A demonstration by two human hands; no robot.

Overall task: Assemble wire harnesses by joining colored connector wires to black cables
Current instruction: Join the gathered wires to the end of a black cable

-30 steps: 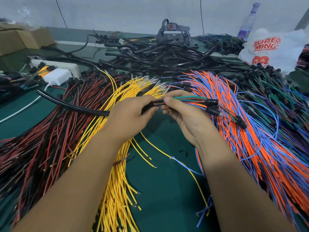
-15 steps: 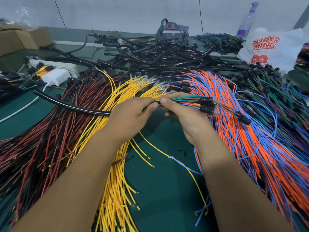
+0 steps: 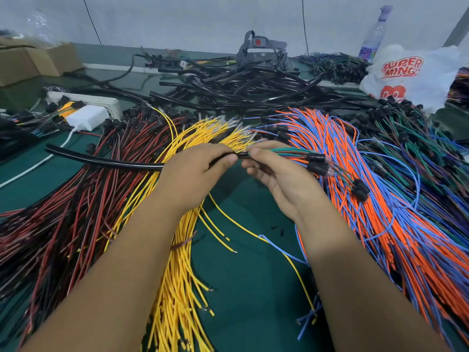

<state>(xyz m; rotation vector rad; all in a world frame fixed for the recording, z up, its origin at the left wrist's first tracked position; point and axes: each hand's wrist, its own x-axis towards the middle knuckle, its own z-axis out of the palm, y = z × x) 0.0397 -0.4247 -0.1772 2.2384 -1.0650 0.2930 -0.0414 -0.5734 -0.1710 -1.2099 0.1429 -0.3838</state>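
Note:
My left hand [image 3: 193, 174] grips a black cable [image 3: 106, 160] near its right end; the cable runs left across the red wires. My right hand [image 3: 281, 179] pinches a small bunch of green, red and orange connector wires [image 3: 289, 152] right where they meet the cable's end. Black connectors [image 3: 317, 162] hang at the bunch's right end, two more [image 3: 360, 190] lower down. Both hands hover over the green mat [image 3: 243, 275], between the yellow wires [image 3: 177, 288] and the orange and blue wires [image 3: 380, 224].
Red and black wires [image 3: 63, 219] fan out at the left. A heap of black cables [image 3: 241, 87] lies at the back, green and blue wires [image 3: 418, 148] at the right. A white power strip [image 3: 101, 102], cardboard boxes [image 3: 30, 62], a plastic bag [image 3: 406, 74] and a bottle [image 3: 375, 34] sit along the back.
The hands have stayed joined at the cable's end. The bunch's connectors have shifted slightly to the right and down.

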